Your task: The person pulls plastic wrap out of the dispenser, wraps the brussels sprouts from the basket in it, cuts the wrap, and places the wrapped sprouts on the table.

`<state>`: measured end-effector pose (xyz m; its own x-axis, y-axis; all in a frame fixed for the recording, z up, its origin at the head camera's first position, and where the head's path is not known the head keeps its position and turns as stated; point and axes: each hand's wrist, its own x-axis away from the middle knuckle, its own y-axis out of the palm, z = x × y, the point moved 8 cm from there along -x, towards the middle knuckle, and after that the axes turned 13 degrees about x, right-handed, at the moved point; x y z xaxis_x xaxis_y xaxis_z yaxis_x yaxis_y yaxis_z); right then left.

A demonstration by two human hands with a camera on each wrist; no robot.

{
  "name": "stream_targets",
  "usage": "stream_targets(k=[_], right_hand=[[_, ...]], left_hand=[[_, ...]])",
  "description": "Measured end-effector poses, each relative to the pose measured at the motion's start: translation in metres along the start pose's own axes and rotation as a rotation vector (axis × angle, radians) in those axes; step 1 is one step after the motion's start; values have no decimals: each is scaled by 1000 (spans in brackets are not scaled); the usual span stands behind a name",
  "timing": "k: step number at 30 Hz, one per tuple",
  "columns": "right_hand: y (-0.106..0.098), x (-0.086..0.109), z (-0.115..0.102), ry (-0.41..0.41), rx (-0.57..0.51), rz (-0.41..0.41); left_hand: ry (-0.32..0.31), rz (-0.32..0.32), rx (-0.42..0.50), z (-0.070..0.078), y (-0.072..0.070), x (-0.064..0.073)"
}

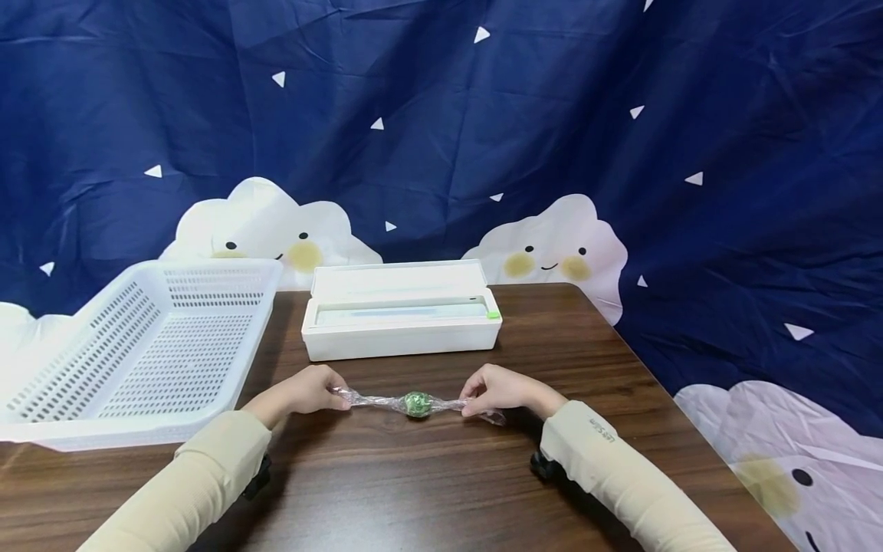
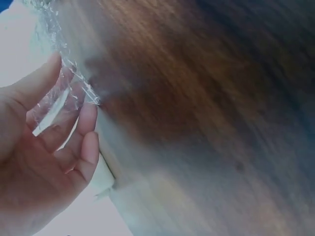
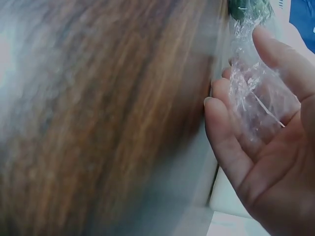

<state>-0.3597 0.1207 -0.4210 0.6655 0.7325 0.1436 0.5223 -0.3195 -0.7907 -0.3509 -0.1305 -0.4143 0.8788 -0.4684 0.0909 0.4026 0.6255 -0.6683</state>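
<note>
Fingers on clear wrap, both ends

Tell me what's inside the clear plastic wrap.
A round green item shows through the clear wrap between the left hand and right hand. Its underside is hidden; I cannot tell what it is.

- Place type: makeshift tabletop recording set; the kind of room around it cannot be determined.
- Backdrop: creased dark-blue fabric sheet, printed with small white triangles and white smiling clouds, spanning the background and the right side.
- Work surface: dark-brown wood-grain table, positioned against the sheet.
- Equipment on table: white perforated plastic basket; white oblong box with raised lid.
- Worn hardware: small black devices beneath beige fabric cuffs.
</note>
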Motion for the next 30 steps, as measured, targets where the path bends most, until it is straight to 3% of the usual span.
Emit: stream_targets(k=[3, 7, 12, 22, 30], right_hand=[[-2, 3, 2, -13, 16, 5], [-3, 6, 4, -27, 44, 18], [-1, 8, 7, -14, 19, 20], [2, 10, 11, 24, -58, 33], [8, 13, 6, -37, -132, 5]], left_hand=[[50, 25, -13, 2, -2, 1], [65, 39, 3, 1, -4, 1], [54, 17, 37, -1, -1, 0], [45, 36, 122, -2, -1, -2], [17, 54, 266, -7, -1, -3]])
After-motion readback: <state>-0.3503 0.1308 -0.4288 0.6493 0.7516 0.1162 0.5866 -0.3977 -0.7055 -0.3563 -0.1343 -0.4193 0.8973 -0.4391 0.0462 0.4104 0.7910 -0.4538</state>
